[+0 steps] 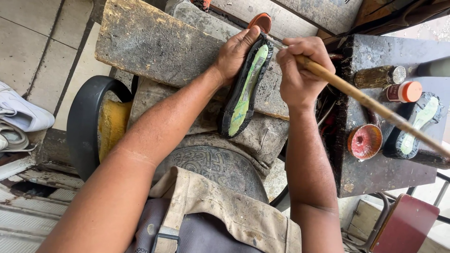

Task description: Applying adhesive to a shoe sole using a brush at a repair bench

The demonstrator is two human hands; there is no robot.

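Left hand (236,51) clasps black-and-green shoe sole (244,89) on wooden board's (154,44) right edge; right hand (300,70) grips long wooden-handled brush (370,103) at its tip.

I see a worn, glue-stained wooden plank desk (154,44) running across the top, with a black shoe sole with a light green insole (244,89) propped at its right end, reaching over the near edge. To the right stands a dark, stained metal-topped side desk (375,180). On it I make out a round open tin of reddish paste (364,141) near its left edge, a small bottle with an orange cap (403,92) and a brown bottle with a metal cap (378,77) toward the far edge, and a second black sole with green insole (415,125) at the right edge.
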